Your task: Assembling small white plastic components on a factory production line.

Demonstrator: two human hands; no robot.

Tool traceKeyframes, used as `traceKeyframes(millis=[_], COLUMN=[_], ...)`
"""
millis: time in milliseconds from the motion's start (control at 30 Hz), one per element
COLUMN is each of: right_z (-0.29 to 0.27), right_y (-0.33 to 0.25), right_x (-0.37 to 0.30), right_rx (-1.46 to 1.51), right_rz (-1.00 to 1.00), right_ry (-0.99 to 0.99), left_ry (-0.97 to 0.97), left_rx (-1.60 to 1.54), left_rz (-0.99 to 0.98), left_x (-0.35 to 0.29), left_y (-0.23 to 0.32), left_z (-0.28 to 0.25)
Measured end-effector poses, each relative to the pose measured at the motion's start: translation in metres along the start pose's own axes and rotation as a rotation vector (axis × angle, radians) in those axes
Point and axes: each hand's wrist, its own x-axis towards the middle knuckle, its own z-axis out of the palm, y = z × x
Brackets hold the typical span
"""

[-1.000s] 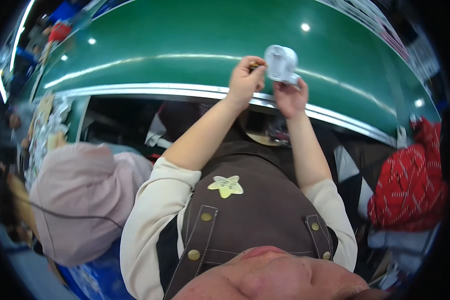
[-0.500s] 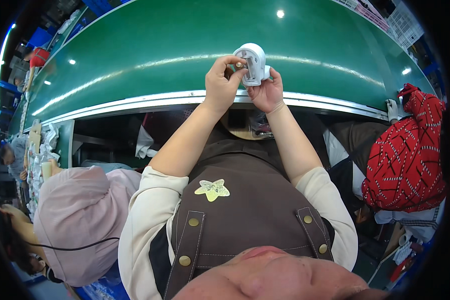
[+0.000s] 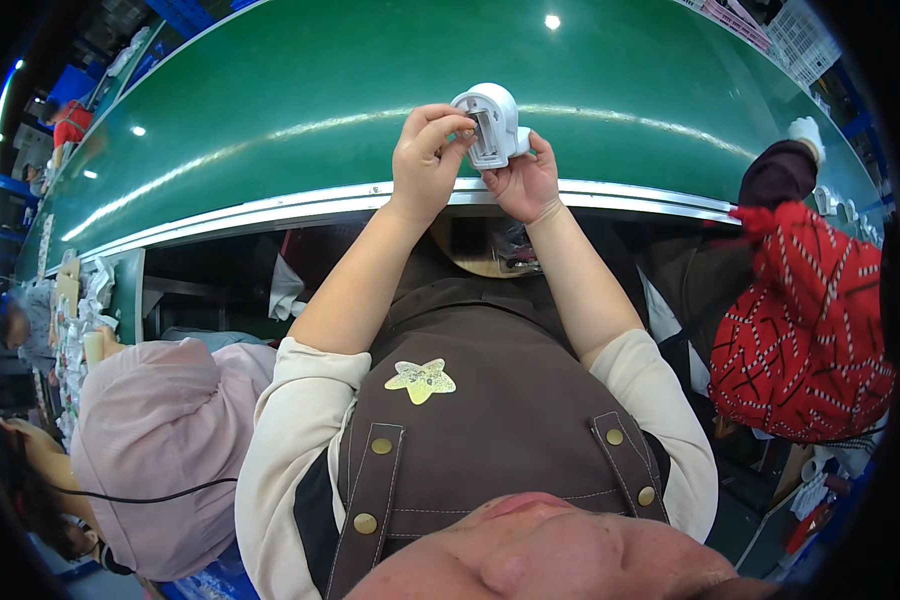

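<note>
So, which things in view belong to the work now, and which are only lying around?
Used in the work:
white device, in the right hand
left hand, fingers at its open compartment

Apparently just lying about:
white crate, upper right
pale pieces, far left
crumpled clear plastic

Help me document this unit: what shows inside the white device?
Inside the white device, a long, open recess shows. The left hand covers part of its left side; whatever lies behind it or deeper within cannot be seen.
</note>
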Motion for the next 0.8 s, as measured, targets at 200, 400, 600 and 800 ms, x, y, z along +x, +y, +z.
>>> traceKeyframes(millis=[200, 400, 600, 800], right_z=[-0.006, -0.017, -0.011, -0.011], right_y=[-0.009, 0.000, 0.003, 0.012], right_x=[0.011, 0.014, 0.006, 0.007], right_rx=[-0.057, -0.148, -0.290, -0.269], right_rz=[-0.025, -0.076, -0.026, -0.051], right_ry=[0.010, 0.087, 0.082, 0.013], left_ry=[-0.072, -0.035, -0.088, -0.020], left_rx=[0.260, 0.279, 0.220, 0.011], left_rz=[0.242, 0.335, 0.267, -0.172], left_x=[0.005, -0.007, -0.013, -0.017], left_y=[-0.010, -0.013, -0.011, 0.001], left_z=[-0.002, -0.010, -0.020, -0.022])
